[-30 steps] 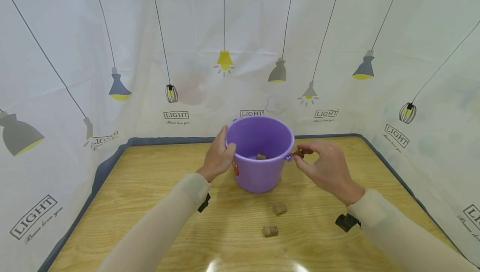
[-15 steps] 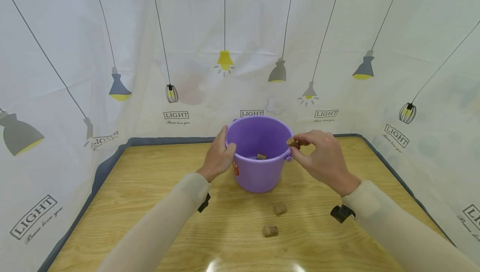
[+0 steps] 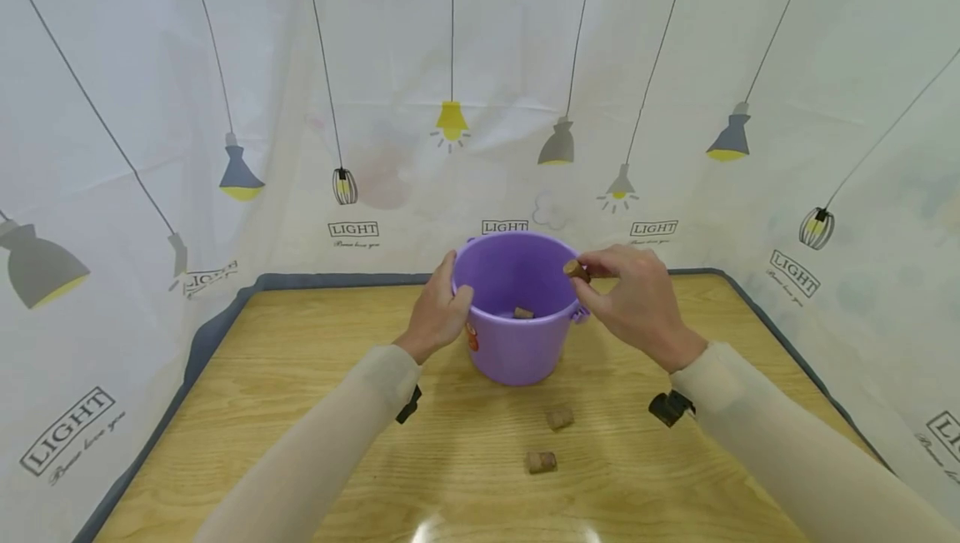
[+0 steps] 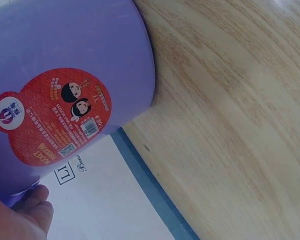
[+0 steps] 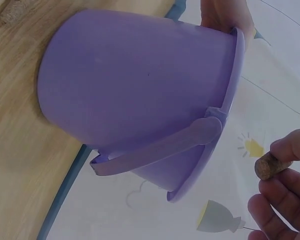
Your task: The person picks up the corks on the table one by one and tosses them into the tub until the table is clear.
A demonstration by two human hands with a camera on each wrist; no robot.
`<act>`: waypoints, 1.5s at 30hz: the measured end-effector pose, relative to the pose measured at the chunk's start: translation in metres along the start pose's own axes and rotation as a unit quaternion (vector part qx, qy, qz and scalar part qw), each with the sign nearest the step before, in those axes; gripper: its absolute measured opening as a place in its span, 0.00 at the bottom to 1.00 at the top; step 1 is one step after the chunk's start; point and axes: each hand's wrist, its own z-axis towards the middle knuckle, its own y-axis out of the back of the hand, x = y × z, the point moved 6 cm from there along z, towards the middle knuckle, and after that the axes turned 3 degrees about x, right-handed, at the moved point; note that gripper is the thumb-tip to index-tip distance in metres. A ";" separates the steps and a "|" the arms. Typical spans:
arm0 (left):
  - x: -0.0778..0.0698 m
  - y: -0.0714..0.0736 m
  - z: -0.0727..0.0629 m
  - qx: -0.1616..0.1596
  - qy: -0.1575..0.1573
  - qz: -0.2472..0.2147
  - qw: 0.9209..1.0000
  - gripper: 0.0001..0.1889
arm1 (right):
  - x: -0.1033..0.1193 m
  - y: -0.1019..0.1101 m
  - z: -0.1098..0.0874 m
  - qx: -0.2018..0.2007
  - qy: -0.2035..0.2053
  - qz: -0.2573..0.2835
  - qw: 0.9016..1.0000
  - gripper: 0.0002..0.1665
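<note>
A purple bucket (image 3: 517, 351) stands upright on the wooden table, its handle (image 5: 155, 150) hanging down on the right side. My left hand (image 3: 438, 314) grips its left rim, thumb toward the front and fingers along the outside. Between thumb and fingers my right hand (image 3: 637, 301) pinches a cork (image 3: 576, 269) at the bucket's right rim; in the right wrist view that cork (image 5: 271, 165) is above the rim level. Inside the bucket lies another cork (image 3: 523, 312). In front of the bucket, one cork (image 3: 559, 418) and a second cork (image 3: 541, 462) lie on the table.
The table (image 3: 300, 410) has a dark blue edging (image 3: 337, 281) along its back and sides. A white cloth (image 3: 412, 176) printed with hanging lamps surrounds it. A red sticker (image 4: 60, 117) marks the bucket's side.
My right hand has risen and moved left with the cork, from beside the handle joint up to the bucket's rim. The left hand keeps its grip; the bucket stays put.
</note>
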 end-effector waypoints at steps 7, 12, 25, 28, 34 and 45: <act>0.000 0.000 0.000 0.001 -0.001 -0.002 1.000 0.38 | -0.001 -0.006 0.008 0.009 0.001 0.008 1.000 0.08; -0.001 0.000 -0.001 0.003 -0.005 -0.005 1.000 0.38 | -0.001 -0.010 0.012 0.019 -0.005 0.014 1.000 0.07; -0.001 -0.001 0.000 0.000 -0.009 -0.001 1.000 0.38 | -0.002 -0.026 0.020 0.058 -0.014 -0.002 0.998 0.05; 0.000 -0.001 0.001 0.000 -0.011 -0.003 1.000 0.38 | -0.003 -0.031 0.021 0.076 -0.028 -0.007 0.997 0.05; 0.001 -0.001 0.001 -0.001 -0.012 -0.005 1.000 0.38 | -0.005 -0.043 0.023 0.117 -0.060 -0.026 0.991 0.05; -0.001 0.000 0.000 0.000 -0.008 0.000 1.000 0.38 | -0.006 -0.061 0.023 0.201 -0.085 -0.057 0.974 0.06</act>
